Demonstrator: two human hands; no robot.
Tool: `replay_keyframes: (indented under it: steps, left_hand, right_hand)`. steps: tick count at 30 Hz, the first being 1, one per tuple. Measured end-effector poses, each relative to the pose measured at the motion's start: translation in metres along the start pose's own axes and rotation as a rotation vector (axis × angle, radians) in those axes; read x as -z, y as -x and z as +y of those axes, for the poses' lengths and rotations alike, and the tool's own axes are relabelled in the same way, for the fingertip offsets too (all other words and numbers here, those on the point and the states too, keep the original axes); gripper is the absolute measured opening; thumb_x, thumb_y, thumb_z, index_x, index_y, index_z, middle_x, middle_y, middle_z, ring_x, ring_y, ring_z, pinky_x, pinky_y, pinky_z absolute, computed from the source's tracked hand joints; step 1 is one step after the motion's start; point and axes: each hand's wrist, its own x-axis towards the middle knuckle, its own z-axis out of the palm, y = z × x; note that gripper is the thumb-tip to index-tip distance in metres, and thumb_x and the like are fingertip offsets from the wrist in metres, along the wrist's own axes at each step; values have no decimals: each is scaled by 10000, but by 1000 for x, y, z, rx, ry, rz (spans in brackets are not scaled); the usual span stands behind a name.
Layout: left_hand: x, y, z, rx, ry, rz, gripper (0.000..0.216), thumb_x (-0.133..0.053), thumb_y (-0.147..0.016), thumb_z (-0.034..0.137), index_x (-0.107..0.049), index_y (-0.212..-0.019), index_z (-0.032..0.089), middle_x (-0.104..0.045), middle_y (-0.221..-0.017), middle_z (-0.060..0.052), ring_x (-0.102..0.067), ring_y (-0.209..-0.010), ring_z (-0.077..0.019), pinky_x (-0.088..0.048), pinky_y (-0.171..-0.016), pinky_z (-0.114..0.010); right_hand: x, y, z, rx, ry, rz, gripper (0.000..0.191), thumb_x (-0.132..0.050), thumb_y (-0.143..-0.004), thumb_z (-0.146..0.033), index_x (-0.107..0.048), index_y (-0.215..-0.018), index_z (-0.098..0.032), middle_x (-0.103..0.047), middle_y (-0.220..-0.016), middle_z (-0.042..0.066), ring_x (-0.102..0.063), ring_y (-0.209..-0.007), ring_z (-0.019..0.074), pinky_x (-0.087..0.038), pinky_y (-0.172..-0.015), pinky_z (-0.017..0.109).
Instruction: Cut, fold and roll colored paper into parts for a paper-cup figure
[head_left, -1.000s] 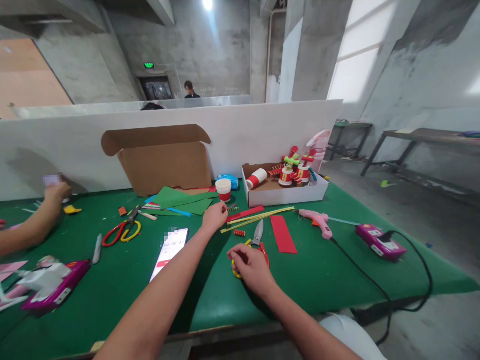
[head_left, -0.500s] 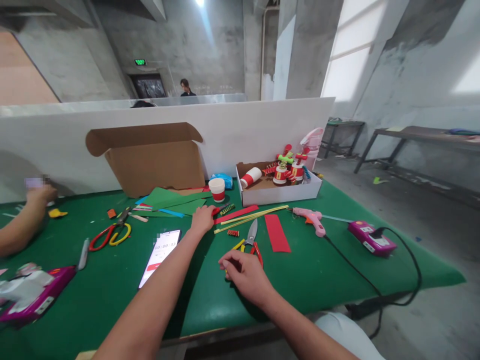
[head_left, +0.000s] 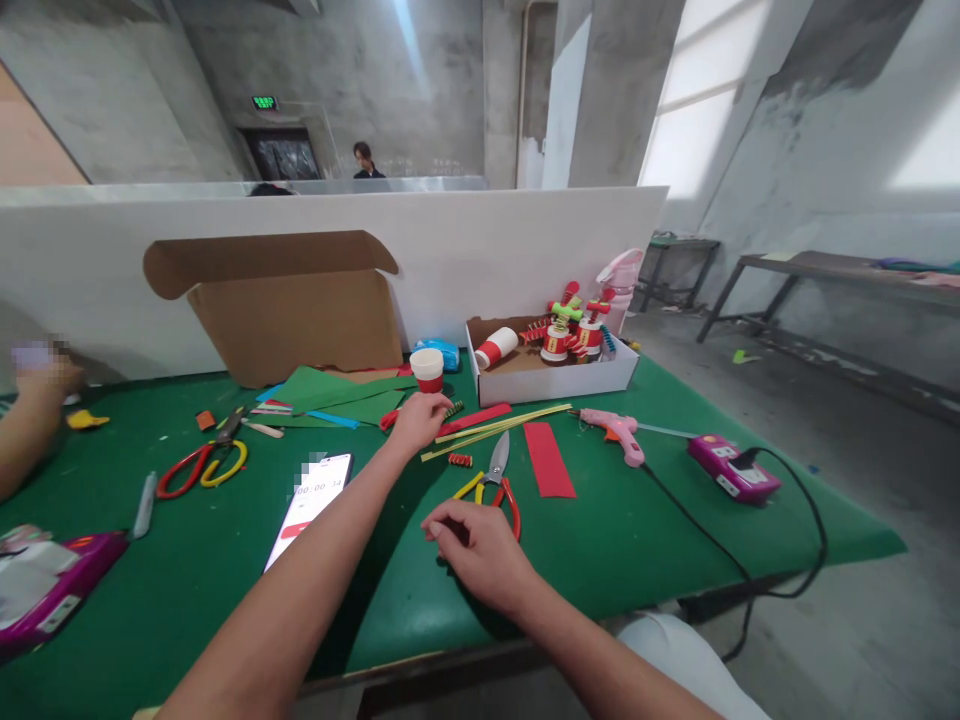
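Note:
My left hand (head_left: 421, 420) reaches across the table, its fingers closed at the near end of a green and yellow folded paper spring (head_left: 454, 409). Part of the spring is hidden under the fingers. A red handle (head_left: 388, 420) shows just left of that hand. My right hand (head_left: 480, 552) is loosely curled over the handles of red and yellow scissors (head_left: 498, 462); nothing shows in its fingers. Between the hands lies a short red folded paper spring (head_left: 460, 460). Yellow strips (head_left: 517, 420), a red strip (head_left: 480, 416) and a red paper piece (head_left: 548, 460) lie close by.
A red and white paper cup (head_left: 427, 371) stands behind my left hand. Behind it are a white box (head_left: 559, 382) of cup figures and green paper (head_left: 337, 395). A phone (head_left: 311, 505), a pink glue gun (head_left: 615, 435), its cable, and another person's arm (head_left: 34, 430) flank them.
My left hand has moved right, from the red handle to the green and yellow spring. My right hand stays curled by the scissors. The view has shifted slightly.

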Motion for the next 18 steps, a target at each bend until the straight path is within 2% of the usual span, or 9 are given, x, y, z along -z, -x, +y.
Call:
replay_keyframes:
  steps: [4, 8, 12, 18]
  left_hand:
    - [-9, -1, 22, -94, -3, -74, 293, -476, -843, 200, -743, -940, 271, -731, -946, -25, -601, -919, -211, -446, -815, -288]
    - [-12, -1, 27, -79, -65, -98, 279, -488, -829, 192, -763, -869, 226, -721, -913, -106, -587, -947, -272, -439, -830, -356]
    - [-14, -1, 33, -75, -92, -128, 230, -533, -823, 256, -760, -848, 229, -711, -900, -111, -583, -957, -268, -446, -832, -346]
    - [-11, -3, 43, -42, -129, -139, 263, -467, -826, 168, -729, -802, 172, -703, -900, -144, -597, -955, -277, -454, -812, -348]
  right_hand:
    - [0, 0, 1, -1, 31, -7, 191, -483, -833, -168, -673, -832, -193, -662, -732, 1, -561, -604, 109, -424, -541, 192]
    - [3, 1, 2, 11, 44, 17, 191, -484, -836, -175, -675, -826, -187, -661, -726, 3, -547, -592, 106, -409, -541, 194]
    - [5, 1, 1, 28, 70, 15, 199, -483, -830, -162, -680, -832, -194, -675, -736, 1, -554, -602, 110, -398, -548, 199]
    - [5, 1, 1, 33, 97, 32, 199, -488, -826, -153, -682, -834, -199, -685, -742, -3, -558, -608, 111, -394, -553, 202]
